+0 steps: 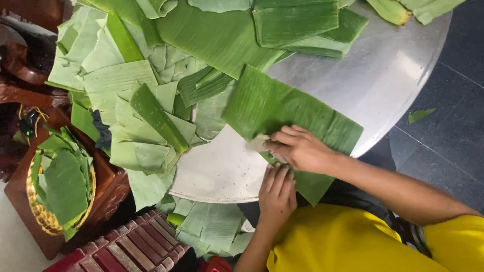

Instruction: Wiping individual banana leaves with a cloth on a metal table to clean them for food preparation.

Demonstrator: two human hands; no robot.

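On the near edge of the round metal counter [393, 75], both hands [302, 148] [276, 194] press flat on a banana leaf piece [282, 108], seemingly mid-wipe; next calls for steady strokes along its ribs.

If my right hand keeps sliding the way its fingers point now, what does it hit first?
The right hand points left across the large banana leaf piece. Past the leaf edge lies a bare strip of round metal tray, then, probably first, the heap of cut leaf pieces.
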